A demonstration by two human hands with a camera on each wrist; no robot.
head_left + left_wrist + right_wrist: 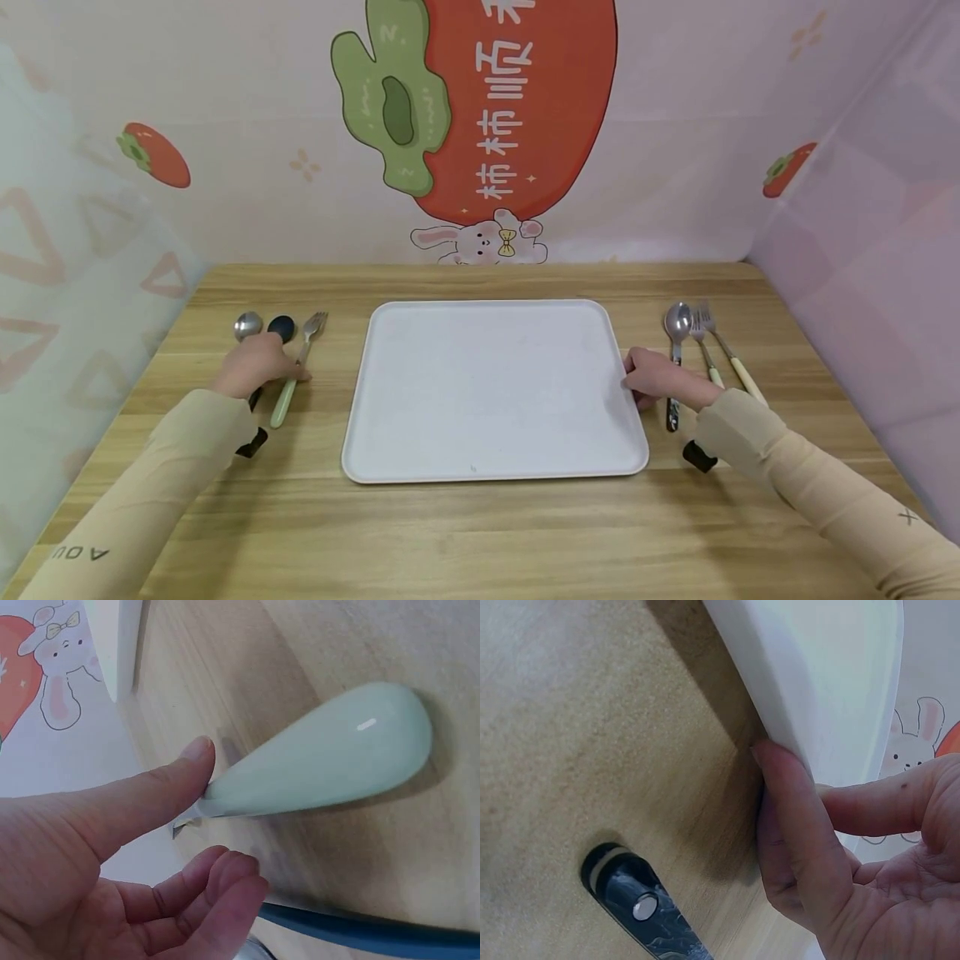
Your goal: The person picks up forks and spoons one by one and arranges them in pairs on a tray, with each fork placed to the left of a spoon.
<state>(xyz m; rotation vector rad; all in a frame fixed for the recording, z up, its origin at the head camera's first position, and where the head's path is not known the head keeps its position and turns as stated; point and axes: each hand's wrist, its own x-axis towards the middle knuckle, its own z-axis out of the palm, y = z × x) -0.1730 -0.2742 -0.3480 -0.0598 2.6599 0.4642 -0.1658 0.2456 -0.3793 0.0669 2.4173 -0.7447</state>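
Note:
My left hand [255, 367] is over the cutlery at the left, beside a fork [283, 404] with a pale green handle. In the left wrist view, the thumb lies at the neck of the green handle [322, 761]. The other fingers are loosely bent, with a gap between them and the thumb. A white rectangular tray [491, 392] lies flat in the middle of the table. At its right edge my right hand [660, 375] pinches the rim, thumb inside and fingers outside, as the right wrist view shows on the tray wall [769, 682].
Left of the green fork lie a metal spoon [247, 323] and a dark-headed spoon [281, 327], partly covered by the hand. Right of the tray are a spoon with a black patterned handle [677, 321] and two cream-handled forks [746, 379]. Printed cloth walls [247, 208] enclose the wooden table [450, 542].

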